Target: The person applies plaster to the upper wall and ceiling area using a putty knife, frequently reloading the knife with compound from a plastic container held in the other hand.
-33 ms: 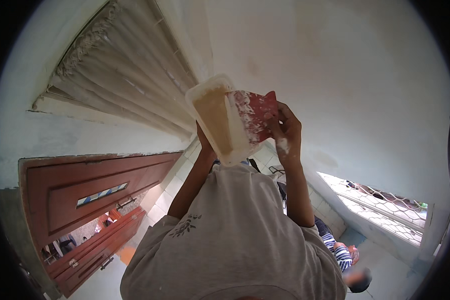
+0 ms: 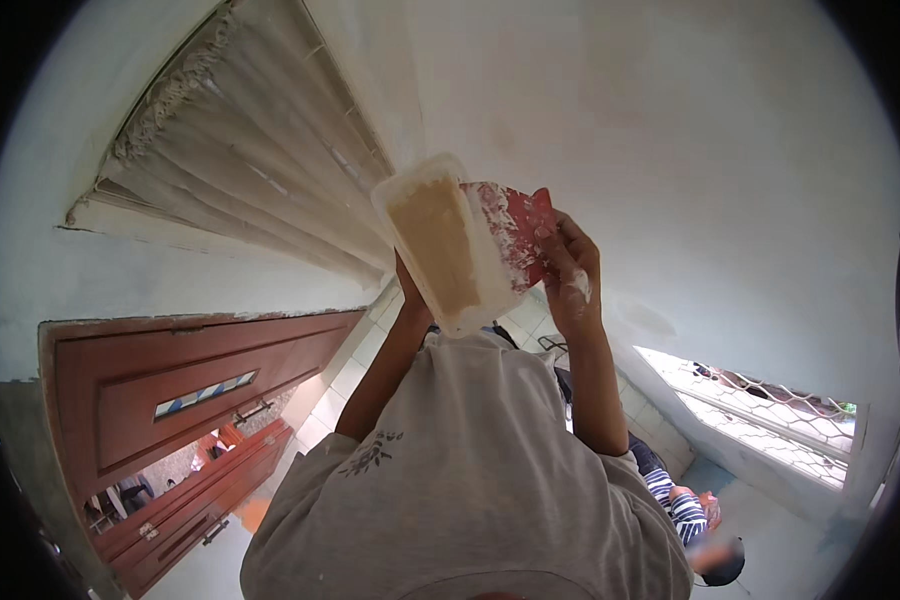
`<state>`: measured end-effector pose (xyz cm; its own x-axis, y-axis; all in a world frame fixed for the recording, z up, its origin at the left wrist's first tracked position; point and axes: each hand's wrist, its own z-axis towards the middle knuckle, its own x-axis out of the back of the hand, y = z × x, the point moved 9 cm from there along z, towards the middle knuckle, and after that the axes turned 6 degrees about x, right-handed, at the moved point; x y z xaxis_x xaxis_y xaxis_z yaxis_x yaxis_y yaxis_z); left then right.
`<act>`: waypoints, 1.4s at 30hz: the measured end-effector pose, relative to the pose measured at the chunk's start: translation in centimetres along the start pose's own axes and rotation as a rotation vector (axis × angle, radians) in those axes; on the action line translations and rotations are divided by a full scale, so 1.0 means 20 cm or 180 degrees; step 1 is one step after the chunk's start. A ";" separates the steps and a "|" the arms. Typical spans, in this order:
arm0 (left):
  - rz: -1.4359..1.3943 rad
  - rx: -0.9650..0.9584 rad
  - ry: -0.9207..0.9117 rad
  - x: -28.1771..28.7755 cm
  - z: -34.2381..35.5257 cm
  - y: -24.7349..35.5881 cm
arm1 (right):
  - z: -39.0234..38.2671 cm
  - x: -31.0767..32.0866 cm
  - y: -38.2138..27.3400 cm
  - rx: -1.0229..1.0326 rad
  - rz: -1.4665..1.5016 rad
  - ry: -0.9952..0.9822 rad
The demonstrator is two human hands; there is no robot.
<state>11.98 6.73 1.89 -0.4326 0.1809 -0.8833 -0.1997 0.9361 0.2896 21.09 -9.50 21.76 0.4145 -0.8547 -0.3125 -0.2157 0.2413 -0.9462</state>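
In front of my chest I hold up a shallow white plastic tub (image 2: 490,268), its bottom coated with tan residue. My left hand (image 2: 410,288) grips the tub from its left side and underneath; most of its fingers are hidden behind it. A red putty scraper (image 2: 530,220), flat and smeared with white paste, lies against the tub's right rim. My right hand (image 2: 574,270) pinches the scraper's outer end, and a white smear shows on the thumb side. Whether paste remains under the blade I cannot tell.
A pale wall (image 2: 690,150) rises ahead and to the right. Gathered curtains (image 2: 260,150) hang at the upper left, above a reddish-brown door (image 2: 110,390). A grille-covered opening (image 2: 770,410) is at right. Behind me, lower right, is a person in a striped top (image 2: 685,515).
The scraper has shifted slightly right across the tub toward its rim. More of the tan bottom shows now. Both hands keep their holds.
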 end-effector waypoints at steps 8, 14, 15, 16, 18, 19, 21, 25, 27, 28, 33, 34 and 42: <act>-0.0185 0.0579 -0.0817 -0.22 0.07 -0.13 | 0.02 -0.12 0.09 -0.1091 0.3716 -0.0646; -0.0254 0.0693 -0.0974 -0.20 0.09 -0.15 | 0.05 -0.15 -0.06 -0.0513 0.3871 -0.1167; -0.0276 0.0702 -0.1003 -0.20 0.09 -0.15 | 0.06 -0.11 -0.07 -0.0396 0.3432 -0.0808; -0.0320 0.0716 -0.1060 -0.21 0.09 -0.14 | 0.07 -0.07 -0.12 -0.0187 0.3029 -0.0536; -0.0431 0.0764 -0.1188 -0.23 0.08 -0.13 | 0.11 -0.03 -0.27 0.0210 0.2408 -0.0348; -0.0482 0.0772 -0.1241 -0.24 0.07 -0.13 | 0.15 -0.01 -0.39 0.0560 0.2081 -0.0310; -0.0485 0.0700 -0.1385 -0.26 0.07 -0.10 | 0.19 0.04 -0.63 0.1288 0.1530 -0.0257; 0.0202 0.0202 -0.1012 -0.16 0.11 -0.06 | 0.30 0.11 -1.29 0.3098 -0.1243 0.0498; 0.0243 0.0221 -0.1130 -0.13 0.13 -0.05 | 0.25 -0.04 -1.65 0.4451 -0.2281 0.0303; 0.0199 0.0201 -0.1180 -0.12 0.14 -0.05 | 0.28 -0.09 -1.80 0.4497 -0.2810 0.0688; 0.0784 -0.0334 -0.1122 -0.13 0.14 0.02 | 0.42 -0.64 -2.42 0.6035 -0.5591 0.1357; 0.0758 -0.0270 -0.1117 -0.15 0.12 0.01 | 0.51 -0.67 -2.47 0.5956 -0.6018 0.1554; 0.0940 -0.0321 -0.1105 -0.20 0.09 0.01 | 0.91 -0.54 -1.55 0.5672 -0.8333 0.0867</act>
<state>15.14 6.81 4.80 -0.1672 0.5416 -0.8239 -0.2043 0.7985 0.5663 39.28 0.67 52.90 -0.9944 -0.0752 0.0738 0.0964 -0.3680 0.9248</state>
